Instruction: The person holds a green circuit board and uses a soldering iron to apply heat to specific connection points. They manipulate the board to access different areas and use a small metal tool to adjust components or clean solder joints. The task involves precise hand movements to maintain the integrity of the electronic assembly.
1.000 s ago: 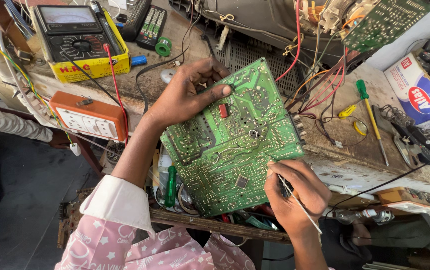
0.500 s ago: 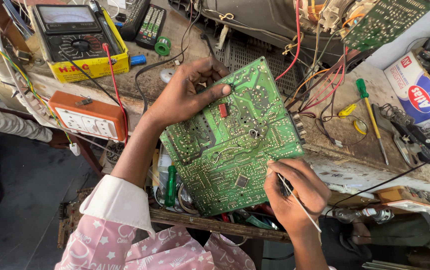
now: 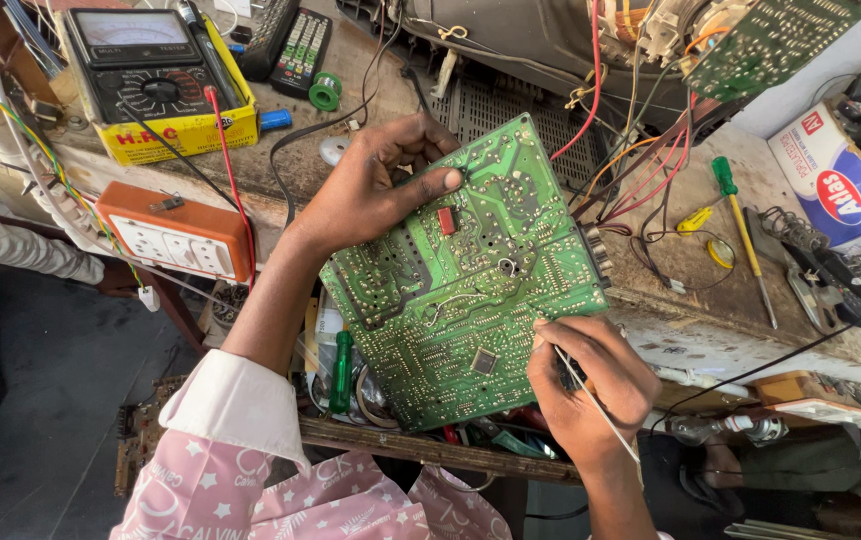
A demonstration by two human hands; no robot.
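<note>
the left hand gripped the top edge of the green circuit board tilted over the cluttered workbench, while the right hand, closed on a thin probe, seemingly checked solder joints, needing steady tip placement.

A yellow multimeter, orange socket box and green-handled screwdriver lie on the bench.

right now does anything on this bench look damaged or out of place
No clear damage. The green circuit board is held tilted off the bench by the left hand, solder side up, and loose wires lie tangled across the dusty bench.
</note>
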